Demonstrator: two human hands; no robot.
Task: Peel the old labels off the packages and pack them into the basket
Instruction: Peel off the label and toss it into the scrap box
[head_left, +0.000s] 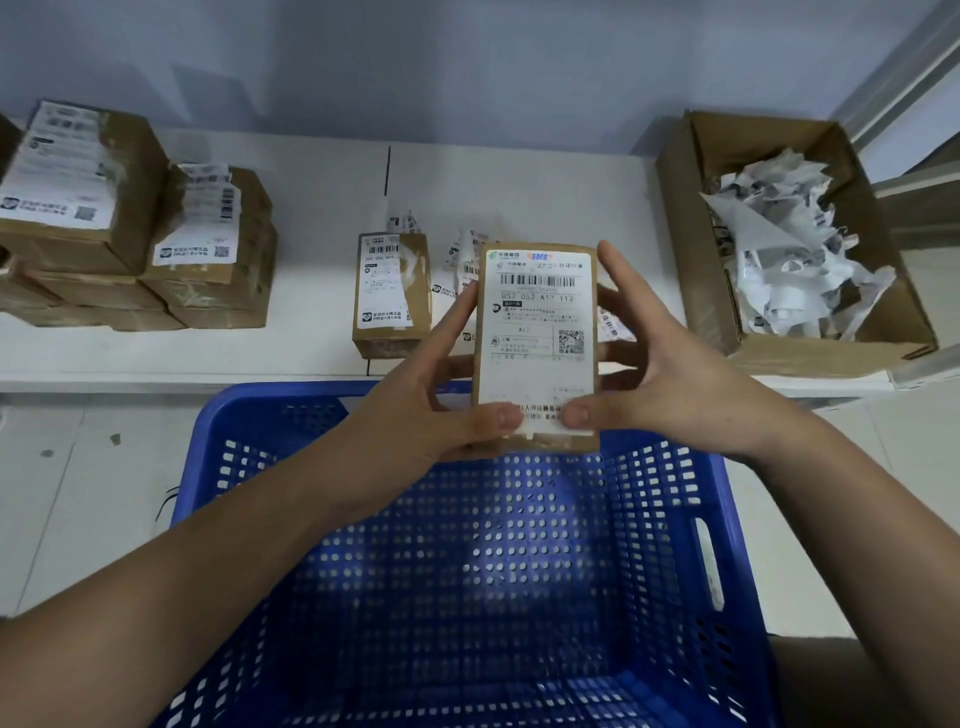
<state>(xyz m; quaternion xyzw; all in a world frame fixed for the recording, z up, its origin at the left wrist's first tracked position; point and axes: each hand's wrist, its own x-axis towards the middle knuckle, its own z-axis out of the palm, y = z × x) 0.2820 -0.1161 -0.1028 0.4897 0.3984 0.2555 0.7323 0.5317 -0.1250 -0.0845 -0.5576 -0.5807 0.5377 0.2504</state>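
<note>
White shelf (311, 353) behind, blue basket (727, 499) below, both hands (550, 384) gripping a labelled package (535, 322) over its far rim.

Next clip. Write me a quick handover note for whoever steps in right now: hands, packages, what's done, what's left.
Left hand and right hand both grip one package over the basket; thumbs sit at the lower edge of its label, not yet peeled.
Basket: no packages visible inside.
Peeled labels fill the box on the right.
Left: this package, one on the table behind it, and the stacks at far left, all labelled.
</note>
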